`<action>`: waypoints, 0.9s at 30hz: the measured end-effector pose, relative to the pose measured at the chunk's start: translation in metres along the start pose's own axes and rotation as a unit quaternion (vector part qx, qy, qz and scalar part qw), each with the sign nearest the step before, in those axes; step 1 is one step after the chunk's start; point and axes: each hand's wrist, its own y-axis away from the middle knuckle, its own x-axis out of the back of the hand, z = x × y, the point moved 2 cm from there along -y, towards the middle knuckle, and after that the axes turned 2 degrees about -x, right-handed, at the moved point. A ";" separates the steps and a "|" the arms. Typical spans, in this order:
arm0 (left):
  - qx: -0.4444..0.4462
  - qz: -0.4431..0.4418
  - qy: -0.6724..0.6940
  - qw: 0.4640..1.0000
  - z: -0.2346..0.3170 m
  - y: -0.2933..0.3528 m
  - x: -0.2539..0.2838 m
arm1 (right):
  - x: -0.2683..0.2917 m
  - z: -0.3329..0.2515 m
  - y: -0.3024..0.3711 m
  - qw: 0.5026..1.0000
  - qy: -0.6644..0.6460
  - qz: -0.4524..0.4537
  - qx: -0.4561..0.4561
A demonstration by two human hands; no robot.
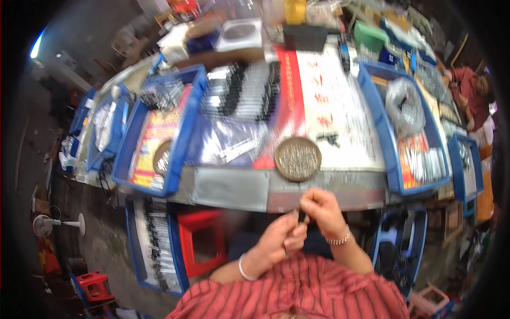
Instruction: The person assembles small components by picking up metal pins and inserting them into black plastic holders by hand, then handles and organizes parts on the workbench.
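Busy, cluttered workshop, with a long worktop [348, 199] running across right in front of the person, who had on a red striped shirt [319, 287]. Nearest up, both hands met just short of the front edge. Left hand [277, 236] had its fingers curled in, pinching a small dark piece [302, 216]. Right hand [323, 210] was closed too, fingertips bunched together right at the piece's upper end; too small and blurry to tell if it gripped it as well. White band [244, 267] on the left wrist, beaded bracelet [340, 239] on the right.

Lower down past the left forearm sat a red stool [186, 250], with a blue bin [130, 247] of silver and black stuff beside it.

Back up top, a grey plate [231, 189] lay along the front edge. Just beyond the hands was a round brown bowl [277, 162] loaded with little metal bits [298, 158], and near it some small black parts [330, 139] on a white sheet. Blue trays flanked all that, one on the left [183, 143], one on the right [381, 127] with a plastic bag [404, 109] inside.

Farther back: shiny silver and black strips [241, 90], then a dark box [305, 37]. Another person [473, 101] was over at the far right.
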 end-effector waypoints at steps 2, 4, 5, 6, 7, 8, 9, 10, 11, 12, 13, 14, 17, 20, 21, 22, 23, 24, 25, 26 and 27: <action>-0.015 -0.012 -0.023 1.000 0.004 -0.001 -0.006 | -0.005 -0.004 -0.002 0.995 -0.083 -0.033 0.049; -0.007 -0.005 -0.012 1.000 0.004 -0.001 -0.006 | -0.003 -0.003 -0.003 1.000 -0.028 0.000 0.007; -0.022 -0.008 -0.031 0.999 0.005 -0.001 -0.005 | -0.001 -0.002 -0.002 1.000 0.010 0.012 0.004; -0.021 0.012 -0.040 0.999 0.003 0.001 -0.002 | 0.000 -0.002 -0.001 0.999 0.004 -0.013 0.037; -0.026 0.006 -0.044 0.999 0.001 0.002 0.001 | 0.001 0.000 0.000 0.998 -0.010 -0.034 0.054; -0.031 0.001 -0.042 0.999 0.000 0.004 0.003 | 0.003 0.002 0.000 0.998 0.011 -0.030 0.053; -0.027 -0.011 -0.032 0.999 -0.003 0.005 0.005 | 0.004 0.005 0.002 0.998 -0.006 -0.044 0.045; -0.028 -0.028 -0.030 0.999 -0.003 0.004 0.007 | 0.003 0.007 0.003 0.997 -0.043 -0.050 0.049; -0.035 -0.024 -0.012 0.999 -0.004 0.005 0.008 | 0.002 0.008 0.003 0.996 -0.055 -0.051 0.047; -0.034 -0.050 -0.019 0.998 -0.004 0.005 0.007 | 0.001 0.009 0.003 0.996 -0.064 -0.050 0.045; -0.030 -0.047 -0.008 0.998 -0.005 0.006 0.007 | -0.002 0.009 0.006 0.995 -0.072 -0.051 0.039; -0.033 -0.050 -0.008 0.998 -0.003 0.005 0.006 | -0.004 0.009 0.006 0.996 -0.071 -0.046 0.033; -0.028 -0.042 0.013 0.999 0.000 0.007 0.003 | -0.008 0.005 0.000 0.996 -0.068 -0.054 0.036; -0.032 -0.056 -0.004 0.998 0.003 0.008 0.003 | -0.010 0.004 -0.003 0.996 -0.063 -0.056 0.027; -0.032 -0.062 -0.004 0.998 0.004 0.008 0.004 | -0.010 0.005 -0.004 0.996 -0.059 -0.059 0.022; -0.032 -0.065 -0.010 0.997 0.005 0.007 0.005 | -0.010 0.005 -0.004 0.996 -0.055 -0.062 0.027; -0.034 -0.067 -0.002 0.997 0.005 0.008 0.006 | -0.010 0.006 -0.004 0.996 -0.053 -0.067 0.030; -0.033 -0.060 0.006 0.998 0.004 0.007 0.007 | -0.009 0.007 -0.005 0.996 -0.055 -0.061 0.028; -0.032 -0.047 0.004 0.998 0.004 0.008 0.009 | -0.008 0.009 -0.004 0.997 -0.054 -0.048 0.019; -0.030 -0.057 0.012 0.998 0.004 0.007 0.010 | -0.008 0.010 -0.005 0.997 -0.054 -0.049 0.019; -0.028 -0.054 0.008 0.998 0.004 0.007 0.011 | -0.007 0.011 -0.005 0.996 -0.060 -0.057 0.014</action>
